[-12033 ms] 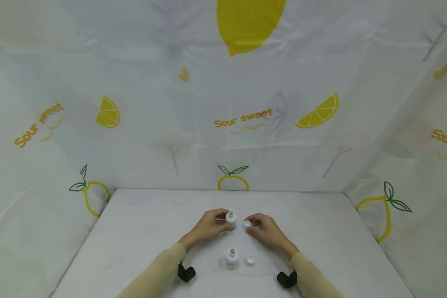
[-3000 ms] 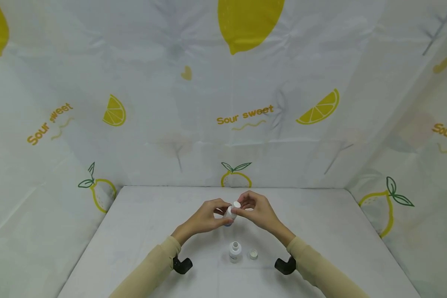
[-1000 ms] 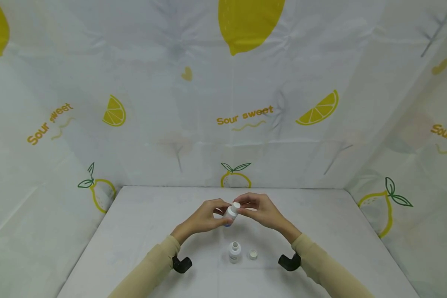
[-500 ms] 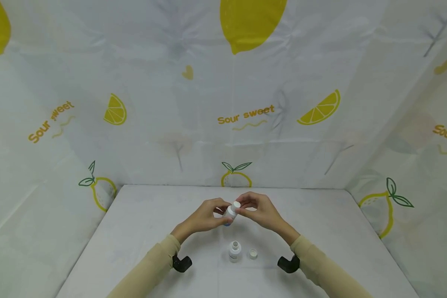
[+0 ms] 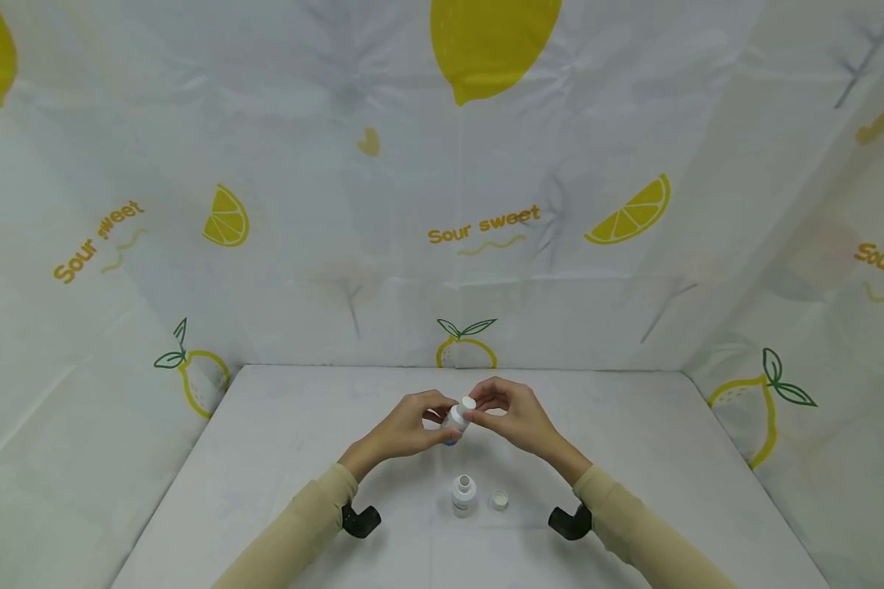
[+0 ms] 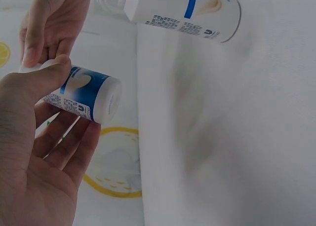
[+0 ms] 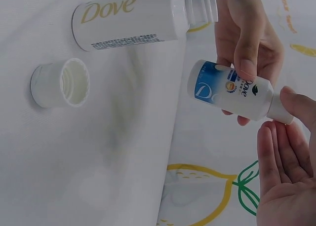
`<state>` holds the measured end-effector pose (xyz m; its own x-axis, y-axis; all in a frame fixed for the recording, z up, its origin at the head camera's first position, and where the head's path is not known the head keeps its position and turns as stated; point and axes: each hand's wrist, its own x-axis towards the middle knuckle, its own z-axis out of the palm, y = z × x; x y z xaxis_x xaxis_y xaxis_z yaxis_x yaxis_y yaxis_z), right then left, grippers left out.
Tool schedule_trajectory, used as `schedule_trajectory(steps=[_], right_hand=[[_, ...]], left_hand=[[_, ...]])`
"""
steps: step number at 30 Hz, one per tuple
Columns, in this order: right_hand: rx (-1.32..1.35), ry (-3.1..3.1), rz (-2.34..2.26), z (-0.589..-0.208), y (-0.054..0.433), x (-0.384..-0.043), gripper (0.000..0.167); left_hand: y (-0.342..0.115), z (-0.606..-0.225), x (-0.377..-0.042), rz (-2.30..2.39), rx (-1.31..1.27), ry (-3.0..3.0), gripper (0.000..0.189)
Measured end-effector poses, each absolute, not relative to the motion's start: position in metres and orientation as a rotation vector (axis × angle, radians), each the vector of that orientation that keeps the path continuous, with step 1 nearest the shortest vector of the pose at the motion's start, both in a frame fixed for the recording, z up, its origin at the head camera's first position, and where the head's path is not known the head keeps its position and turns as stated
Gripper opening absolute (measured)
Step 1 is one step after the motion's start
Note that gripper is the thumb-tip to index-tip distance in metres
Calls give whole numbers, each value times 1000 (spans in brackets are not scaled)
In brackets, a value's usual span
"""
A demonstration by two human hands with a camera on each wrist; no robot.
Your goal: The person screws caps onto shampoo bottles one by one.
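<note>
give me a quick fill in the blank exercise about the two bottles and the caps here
1. The left hand holds a small white bottle above the ____.
2. The right hand pinches the ____ on that bottle's neck.
3. The second bottle stands on the table with its neck ____.
4. The loose cap lies to the ____ of the second bottle in the head view.

Missing words: table; cap; open; right
</note>
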<state>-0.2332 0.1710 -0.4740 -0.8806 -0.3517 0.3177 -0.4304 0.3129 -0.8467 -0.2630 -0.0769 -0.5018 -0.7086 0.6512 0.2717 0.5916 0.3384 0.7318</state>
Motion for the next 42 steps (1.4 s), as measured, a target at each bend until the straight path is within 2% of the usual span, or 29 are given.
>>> schedule_trajectory(steps=[17,27,34,42], right_hand=[[770,-2528,1623,-472,173,-234,30],[1152,-2433,1800,-467,186,-244,41],[1228,-2456,1778,-469,187,-246,36],[1167,-2466,1724,-468,185,-242,31]], left_hand=[[-78,-501,-263,1325,1171,2505,36],[-80,-497,-261,1310,1186,2469,35],[-79,-498,-259,1314,1199,2459,35],[-78,-499,-261,1323,1212,2457,36]])
